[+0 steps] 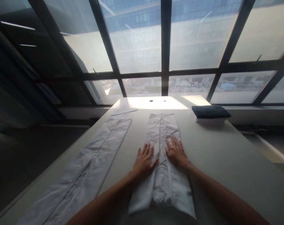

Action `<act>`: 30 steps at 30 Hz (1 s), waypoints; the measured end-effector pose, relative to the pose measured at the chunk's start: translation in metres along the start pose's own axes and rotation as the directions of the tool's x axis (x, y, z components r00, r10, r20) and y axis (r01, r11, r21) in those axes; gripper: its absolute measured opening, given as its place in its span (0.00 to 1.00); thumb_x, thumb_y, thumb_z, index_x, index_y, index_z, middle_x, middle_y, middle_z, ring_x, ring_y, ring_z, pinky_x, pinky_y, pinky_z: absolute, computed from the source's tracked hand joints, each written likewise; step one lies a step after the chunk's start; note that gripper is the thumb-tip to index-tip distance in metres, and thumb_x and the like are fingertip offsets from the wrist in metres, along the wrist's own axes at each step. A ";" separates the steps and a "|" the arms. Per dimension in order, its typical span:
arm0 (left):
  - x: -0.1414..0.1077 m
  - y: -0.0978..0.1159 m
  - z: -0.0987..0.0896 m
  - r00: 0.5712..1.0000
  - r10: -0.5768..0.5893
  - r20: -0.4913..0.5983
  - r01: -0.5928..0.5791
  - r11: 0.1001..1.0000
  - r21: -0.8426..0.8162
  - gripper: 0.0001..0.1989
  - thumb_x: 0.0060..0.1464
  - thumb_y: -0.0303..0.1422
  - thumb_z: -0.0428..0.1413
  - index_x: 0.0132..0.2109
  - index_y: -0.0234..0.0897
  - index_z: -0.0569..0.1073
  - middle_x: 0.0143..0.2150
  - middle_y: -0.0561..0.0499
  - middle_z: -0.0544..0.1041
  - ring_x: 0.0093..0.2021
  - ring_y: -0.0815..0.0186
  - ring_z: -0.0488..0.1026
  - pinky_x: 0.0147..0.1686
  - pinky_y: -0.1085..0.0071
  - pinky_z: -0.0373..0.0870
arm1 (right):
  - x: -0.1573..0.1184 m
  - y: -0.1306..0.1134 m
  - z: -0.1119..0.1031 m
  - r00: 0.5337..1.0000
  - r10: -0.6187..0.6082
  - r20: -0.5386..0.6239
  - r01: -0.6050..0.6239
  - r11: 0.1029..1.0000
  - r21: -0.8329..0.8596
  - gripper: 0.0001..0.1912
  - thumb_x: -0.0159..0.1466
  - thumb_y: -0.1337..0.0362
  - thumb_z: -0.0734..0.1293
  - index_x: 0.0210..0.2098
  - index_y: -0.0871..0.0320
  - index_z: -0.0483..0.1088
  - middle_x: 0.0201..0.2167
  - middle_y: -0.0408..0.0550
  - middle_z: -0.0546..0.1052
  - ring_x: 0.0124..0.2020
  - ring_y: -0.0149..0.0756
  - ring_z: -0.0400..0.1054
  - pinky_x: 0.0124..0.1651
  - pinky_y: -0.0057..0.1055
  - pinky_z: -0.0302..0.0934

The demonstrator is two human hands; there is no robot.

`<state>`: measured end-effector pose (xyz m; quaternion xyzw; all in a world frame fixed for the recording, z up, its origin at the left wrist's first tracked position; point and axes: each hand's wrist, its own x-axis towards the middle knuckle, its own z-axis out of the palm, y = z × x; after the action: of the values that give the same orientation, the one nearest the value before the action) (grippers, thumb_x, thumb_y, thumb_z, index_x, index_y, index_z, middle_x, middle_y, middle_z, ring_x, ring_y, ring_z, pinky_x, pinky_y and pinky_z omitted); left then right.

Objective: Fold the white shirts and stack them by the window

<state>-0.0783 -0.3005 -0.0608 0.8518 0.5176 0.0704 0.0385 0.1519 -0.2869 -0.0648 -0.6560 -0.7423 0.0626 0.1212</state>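
Observation:
A white garment, folded into a long strip with a seam down its middle, lies lengthwise on the table in front of me. My left hand rests flat on its left side, fingers spread. Opposite it, my right hand presses flat on the right side, fingers also apart. Neither hand grips the cloth. To the left lies a second long folded white garment, creased along its centre, with no hand on it.
The white table reaches to large framed windows. A dark folded cloth sits on white folded cloth at the back right. Thin flat white pieces lie at the back left. Two dark holes pierce the far tabletop.

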 end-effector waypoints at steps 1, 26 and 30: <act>0.009 -0.003 -0.001 1.000 -0.005 -0.007 0.005 1.000 0.002 0.36 0.66 0.52 0.44 0.75 0.42 0.53 0.76 0.41 0.48 0.76 0.51 0.42 0.71 0.44 0.43 | 0.009 0.000 -0.001 1.000 -0.001 0.003 0.001 1.000 -0.001 0.32 0.72 0.56 0.57 0.73 0.57 0.53 0.76 0.57 0.45 0.76 0.51 0.35 0.73 0.50 0.28; -0.032 -0.174 -0.040 0.837 -0.542 -0.074 0.547 0.834 0.072 0.27 0.70 0.47 0.40 0.73 0.55 0.56 0.77 0.49 0.50 0.75 0.43 0.44 0.63 0.27 0.44 | 0.039 0.009 0.002 0.999 -0.021 -0.049 0.021 1.000 0.013 0.29 0.72 0.58 0.57 0.69 0.61 0.61 0.73 0.58 0.56 0.73 0.45 0.46 0.72 0.44 0.36; -0.061 -0.189 -0.036 0.828 -0.551 -0.101 0.559 0.825 0.084 0.27 0.71 0.45 0.37 0.74 0.54 0.55 0.76 0.49 0.51 0.75 0.44 0.45 0.64 0.29 0.44 | 0.038 0.009 0.001 0.998 -0.026 -0.058 0.027 0.999 0.019 0.29 0.72 0.58 0.57 0.69 0.61 0.61 0.72 0.59 0.56 0.73 0.46 0.46 0.72 0.43 0.35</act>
<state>-0.2772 -0.2674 -0.0560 0.6622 0.7470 0.0584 -0.0081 0.1559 -0.2479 -0.0648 -0.6464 -0.7465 0.0493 0.1498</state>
